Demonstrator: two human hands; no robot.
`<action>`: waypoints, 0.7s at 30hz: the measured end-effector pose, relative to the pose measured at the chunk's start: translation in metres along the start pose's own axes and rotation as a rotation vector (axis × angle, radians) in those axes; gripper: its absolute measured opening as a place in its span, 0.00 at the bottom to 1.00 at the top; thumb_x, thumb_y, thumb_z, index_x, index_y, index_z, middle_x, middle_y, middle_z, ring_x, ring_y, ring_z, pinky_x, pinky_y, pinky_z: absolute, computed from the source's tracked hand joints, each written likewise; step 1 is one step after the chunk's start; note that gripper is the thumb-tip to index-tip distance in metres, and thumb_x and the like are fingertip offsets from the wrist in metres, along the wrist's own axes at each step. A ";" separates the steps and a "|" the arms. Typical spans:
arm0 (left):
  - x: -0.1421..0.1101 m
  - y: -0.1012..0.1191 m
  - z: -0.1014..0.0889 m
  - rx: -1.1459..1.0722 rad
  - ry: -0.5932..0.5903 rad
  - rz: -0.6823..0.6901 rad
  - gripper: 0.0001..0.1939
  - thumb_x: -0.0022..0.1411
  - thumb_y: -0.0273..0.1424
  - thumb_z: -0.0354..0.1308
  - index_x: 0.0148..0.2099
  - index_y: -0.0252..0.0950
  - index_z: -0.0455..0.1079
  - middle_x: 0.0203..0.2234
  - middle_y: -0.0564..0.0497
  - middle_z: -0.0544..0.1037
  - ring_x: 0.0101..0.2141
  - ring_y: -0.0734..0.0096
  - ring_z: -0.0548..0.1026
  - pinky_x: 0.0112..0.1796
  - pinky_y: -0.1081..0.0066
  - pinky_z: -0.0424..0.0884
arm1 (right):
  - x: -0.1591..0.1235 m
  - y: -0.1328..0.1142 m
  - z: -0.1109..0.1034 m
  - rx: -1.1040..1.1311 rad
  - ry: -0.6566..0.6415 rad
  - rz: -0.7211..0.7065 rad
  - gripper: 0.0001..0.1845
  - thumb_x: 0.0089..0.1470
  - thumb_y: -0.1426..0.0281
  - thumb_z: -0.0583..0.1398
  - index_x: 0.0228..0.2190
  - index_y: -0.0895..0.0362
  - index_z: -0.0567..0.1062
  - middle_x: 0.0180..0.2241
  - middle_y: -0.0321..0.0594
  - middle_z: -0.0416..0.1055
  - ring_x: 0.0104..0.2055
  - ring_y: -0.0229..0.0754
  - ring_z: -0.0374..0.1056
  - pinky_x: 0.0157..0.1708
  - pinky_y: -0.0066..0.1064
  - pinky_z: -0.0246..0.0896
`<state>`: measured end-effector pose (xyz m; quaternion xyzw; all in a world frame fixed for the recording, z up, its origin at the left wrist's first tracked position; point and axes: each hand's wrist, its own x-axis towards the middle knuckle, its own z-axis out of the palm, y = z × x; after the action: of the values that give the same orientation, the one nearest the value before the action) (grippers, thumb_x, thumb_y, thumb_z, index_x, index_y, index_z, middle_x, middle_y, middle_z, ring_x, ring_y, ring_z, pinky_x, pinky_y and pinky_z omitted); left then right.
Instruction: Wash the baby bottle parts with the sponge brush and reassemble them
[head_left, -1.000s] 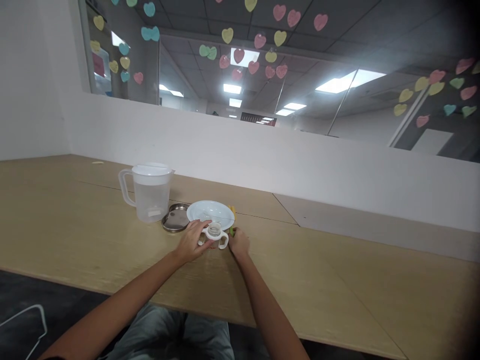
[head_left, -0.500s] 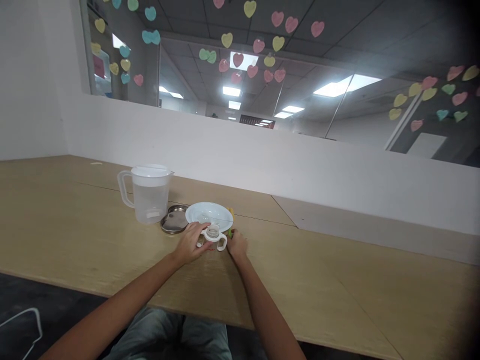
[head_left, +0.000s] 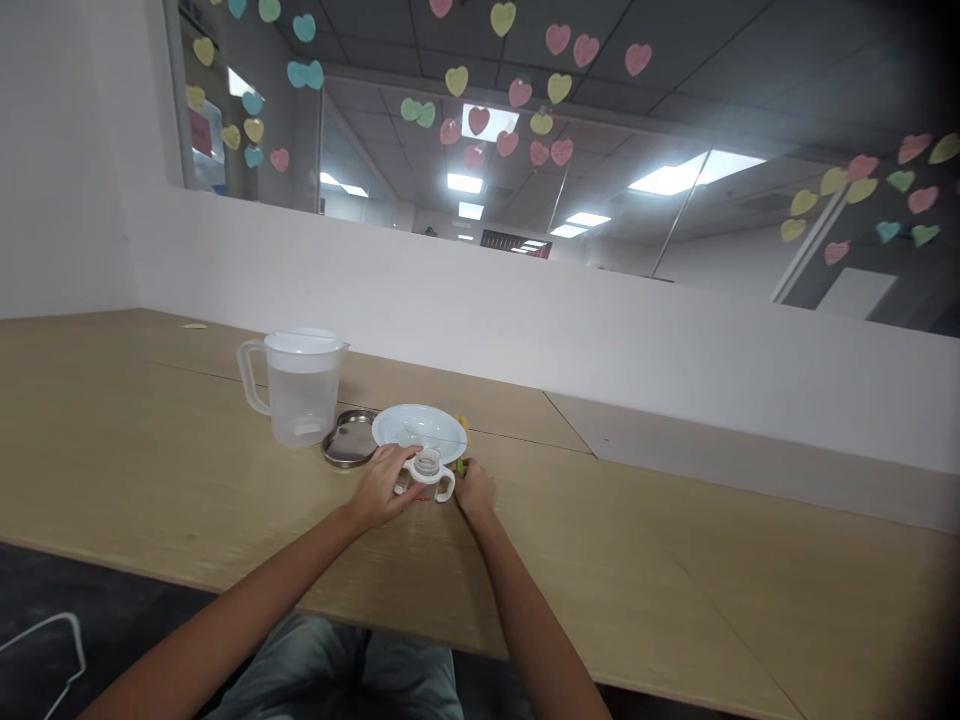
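A small white two-handled cup stands on the wooden table just in front of a white plate. My left hand is curled round the cup's left side and handle. My right hand is closed next to the cup's right handle, with a green and yellow item showing just beyond its fingers. What the right fingers hold is hidden.
A clear plastic jug with a white lid stands left of the plate. A round metal lid lies between jug and plate. A low white partition runs along the table's far side. My lap shows below the near edge.
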<state>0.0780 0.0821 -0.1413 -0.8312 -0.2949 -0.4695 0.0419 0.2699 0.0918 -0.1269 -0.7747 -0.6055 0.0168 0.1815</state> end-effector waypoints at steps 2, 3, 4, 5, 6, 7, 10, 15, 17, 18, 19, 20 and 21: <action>0.001 0.001 -0.001 -0.007 -0.004 -0.004 0.22 0.62 0.40 0.51 0.55 0.34 0.58 0.46 0.42 0.72 0.46 0.59 0.68 0.49 0.59 0.61 | 0.000 0.000 0.000 -0.002 0.002 -0.006 0.16 0.57 0.67 0.53 0.44 0.59 0.72 0.41 0.47 0.74 0.45 0.47 0.70 0.40 0.31 0.57; 0.001 0.002 -0.001 -0.012 -0.006 -0.007 0.22 0.62 0.40 0.50 0.55 0.35 0.58 0.46 0.43 0.72 0.45 0.59 0.68 0.48 0.59 0.61 | 0.000 0.001 0.000 -0.003 0.003 -0.009 0.16 0.57 0.67 0.53 0.44 0.59 0.72 0.41 0.47 0.74 0.45 0.47 0.70 0.40 0.31 0.57; 0.001 0.002 -0.002 -0.015 -0.008 -0.010 0.22 0.62 0.41 0.50 0.54 0.35 0.58 0.46 0.43 0.72 0.45 0.59 0.68 0.48 0.59 0.61 | 0.000 0.001 0.000 -0.005 0.004 -0.012 0.16 0.57 0.67 0.53 0.44 0.59 0.72 0.41 0.47 0.74 0.45 0.47 0.70 0.41 0.31 0.57; 0.001 0.003 -0.002 -0.017 -0.009 -0.012 0.22 0.62 0.41 0.50 0.54 0.35 0.59 0.46 0.43 0.72 0.45 0.59 0.68 0.48 0.58 0.61 | 0.000 0.001 0.000 -0.007 0.005 -0.013 0.15 0.57 0.67 0.53 0.44 0.59 0.72 0.41 0.47 0.74 0.45 0.47 0.70 0.41 0.31 0.57; 0.001 0.003 -0.002 -0.016 -0.009 -0.014 0.22 0.62 0.41 0.50 0.54 0.35 0.59 0.46 0.43 0.72 0.45 0.59 0.68 0.48 0.58 0.61 | 0.000 0.001 0.001 -0.010 0.006 -0.013 0.15 0.57 0.67 0.53 0.44 0.59 0.72 0.41 0.47 0.74 0.45 0.47 0.70 0.40 0.31 0.57; 0.001 0.003 -0.002 -0.015 -0.009 -0.014 0.22 0.62 0.41 0.50 0.55 0.35 0.59 0.46 0.43 0.72 0.45 0.59 0.68 0.48 0.58 0.61 | 0.000 0.001 0.001 -0.012 0.006 -0.011 0.15 0.57 0.67 0.53 0.44 0.59 0.72 0.41 0.48 0.74 0.45 0.47 0.70 0.40 0.31 0.57; 0.001 0.002 -0.002 -0.012 -0.011 -0.016 0.22 0.62 0.41 0.50 0.55 0.35 0.59 0.47 0.43 0.72 0.46 0.59 0.68 0.49 0.58 0.61 | 0.001 0.000 0.002 -0.017 0.007 -0.010 0.15 0.57 0.67 0.53 0.43 0.59 0.72 0.41 0.48 0.74 0.45 0.47 0.70 0.40 0.31 0.57; 0.000 0.001 -0.001 -0.017 -0.016 -0.021 0.22 0.62 0.41 0.50 0.55 0.35 0.59 0.47 0.42 0.71 0.46 0.58 0.68 0.48 0.58 0.61 | 0.001 0.000 0.002 -0.019 0.005 -0.008 0.15 0.57 0.67 0.53 0.44 0.59 0.72 0.41 0.47 0.74 0.45 0.46 0.70 0.39 0.30 0.57; 0.000 0.001 0.000 -0.016 -0.014 -0.022 0.22 0.62 0.41 0.49 0.55 0.35 0.59 0.47 0.42 0.72 0.46 0.58 0.68 0.49 0.58 0.61 | 0.001 0.001 0.002 -0.019 0.004 -0.007 0.15 0.57 0.67 0.53 0.44 0.59 0.72 0.41 0.47 0.74 0.45 0.46 0.70 0.39 0.30 0.57; 0.000 0.001 0.000 -0.016 -0.013 -0.021 0.22 0.62 0.41 0.49 0.55 0.35 0.59 0.47 0.42 0.72 0.46 0.58 0.68 0.49 0.58 0.61 | 0.001 0.001 0.002 -0.019 0.004 -0.008 0.15 0.57 0.67 0.53 0.44 0.59 0.72 0.41 0.47 0.74 0.45 0.46 0.70 0.39 0.30 0.57; 0.000 0.001 0.000 -0.017 -0.013 -0.020 0.22 0.62 0.41 0.49 0.55 0.35 0.59 0.47 0.42 0.72 0.46 0.58 0.68 0.49 0.58 0.61 | 0.001 0.001 0.002 -0.018 0.004 -0.010 0.15 0.57 0.67 0.53 0.44 0.59 0.72 0.41 0.47 0.74 0.45 0.46 0.70 0.39 0.30 0.57; 0.000 0.001 0.000 -0.019 -0.014 -0.020 0.22 0.62 0.41 0.49 0.55 0.35 0.59 0.46 0.42 0.72 0.46 0.58 0.68 0.48 0.58 0.61 | 0.001 0.001 0.001 -0.017 0.004 -0.013 0.15 0.57 0.66 0.53 0.44 0.59 0.72 0.41 0.47 0.75 0.45 0.46 0.70 0.40 0.30 0.57; 0.000 0.000 0.000 -0.022 -0.013 -0.019 0.22 0.62 0.41 0.49 0.55 0.35 0.59 0.46 0.42 0.72 0.46 0.58 0.68 0.48 0.59 0.61 | 0.001 0.001 0.001 -0.017 0.005 -0.014 0.15 0.57 0.66 0.53 0.44 0.59 0.72 0.41 0.47 0.75 0.45 0.46 0.70 0.40 0.30 0.57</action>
<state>0.0783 0.0819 -0.1410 -0.8318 -0.2978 -0.4677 0.0263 0.2707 0.0929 -0.1282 -0.7719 -0.6107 0.0085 0.1765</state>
